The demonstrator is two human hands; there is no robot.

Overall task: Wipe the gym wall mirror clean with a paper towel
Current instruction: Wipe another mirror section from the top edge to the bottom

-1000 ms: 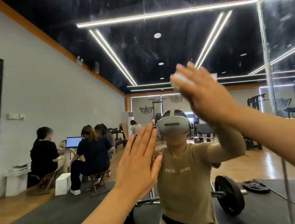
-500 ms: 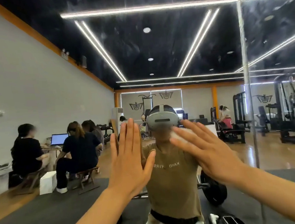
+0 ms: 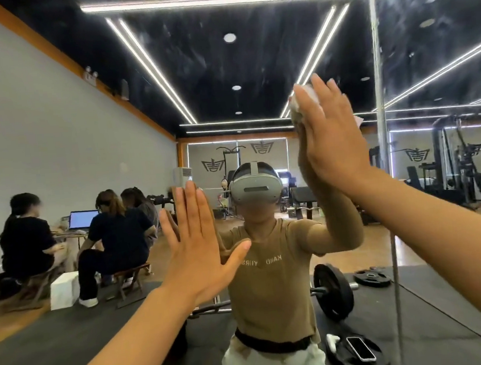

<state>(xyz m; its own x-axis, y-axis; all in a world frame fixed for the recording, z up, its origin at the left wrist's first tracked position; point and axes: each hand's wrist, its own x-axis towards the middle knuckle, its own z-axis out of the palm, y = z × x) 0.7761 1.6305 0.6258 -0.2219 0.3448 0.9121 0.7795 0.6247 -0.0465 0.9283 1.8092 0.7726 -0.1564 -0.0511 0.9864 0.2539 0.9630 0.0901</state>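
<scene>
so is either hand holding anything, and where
The right hand presses a crumpled white paper towel flat against the mirror under palm and straight fingers. The left hand holds nothing.

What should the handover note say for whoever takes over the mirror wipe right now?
Left hand: open, palm flat against the mirror, holding nothing.
Right hand: straight fingers press the crumpled paper towel to the glass, high and just left of the vertical panel seam.
Done: hard to judge; faint streaks show on the upper glass.
Left: wipe the streaked upper area, then the panel right of the seam.
</scene>
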